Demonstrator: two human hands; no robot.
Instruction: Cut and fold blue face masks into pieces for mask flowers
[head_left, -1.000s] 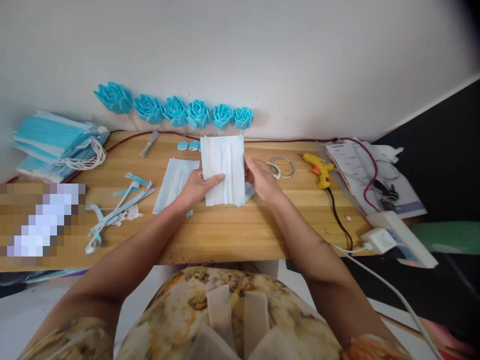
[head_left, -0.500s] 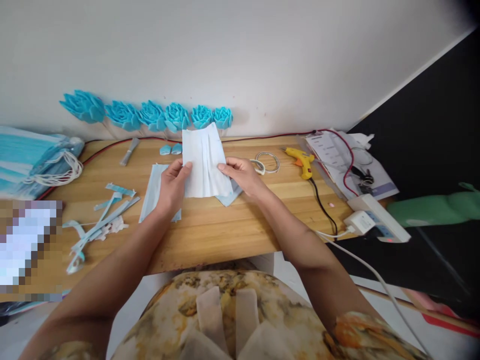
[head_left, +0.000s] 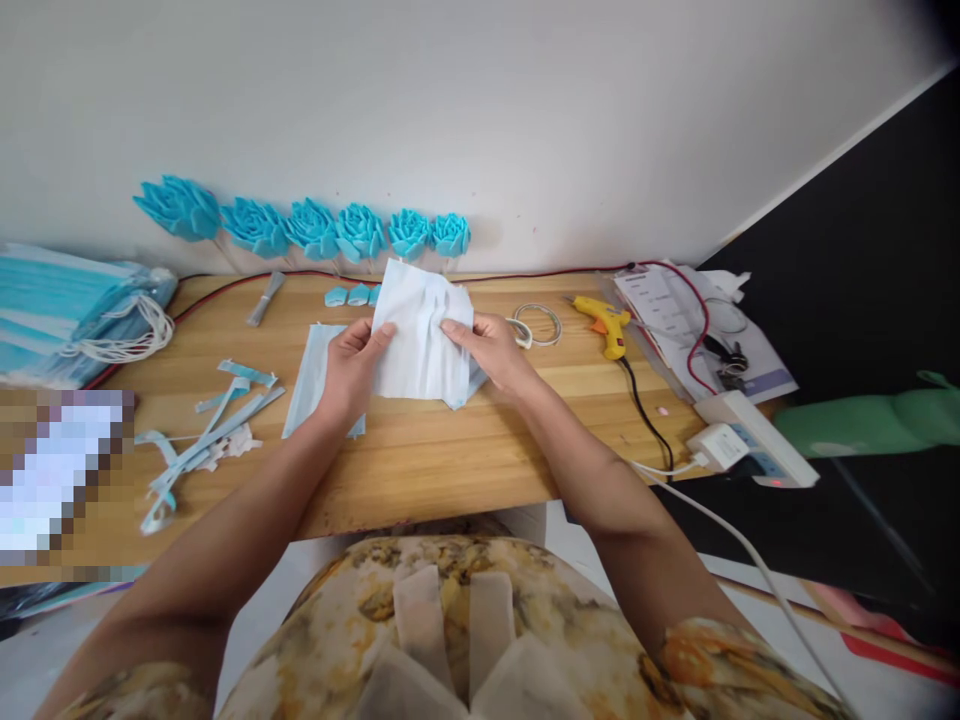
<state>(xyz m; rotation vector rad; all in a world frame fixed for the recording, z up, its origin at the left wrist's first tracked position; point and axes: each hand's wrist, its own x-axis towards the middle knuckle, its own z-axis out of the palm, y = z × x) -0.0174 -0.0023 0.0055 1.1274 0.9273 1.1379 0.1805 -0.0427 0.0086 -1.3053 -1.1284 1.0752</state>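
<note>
Between my two hands a pale, pleated face mask sheet (head_left: 411, 345) is held upright above the table, its folds partly spread. My left hand (head_left: 356, 365) pinches its left edge, thumb in front. With thumb on the front face, my right hand (head_left: 495, 350) grips the right side, where the cloth creases. A second light-blue mask sheet (head_left: 307, 375) lies flat under my left forearm and hand. Behind the held sheet, another blue piece (head_left: 475, 384) shows only in part. Small folded blue pieces (head_left: 336, 296) lie just beyond my left hand.
Several blue flowers (head_left: 360, 232) on stems line the wall. Stacked masks (head_left: 45, 305) and cut strips (head_left: 202, 445) lie to the left. On the right are a yellow glue gun (head_left: 606, 322), papers (head_left: 660, 300), a wire ring (head_left: 551, 315) and a power strip (head_left: 772, 450) with cords.
The sheet has shifted slightly right in the view and crumpled on its right side as my right hand drew in the cloth. Both hands keep their grip.
</note>
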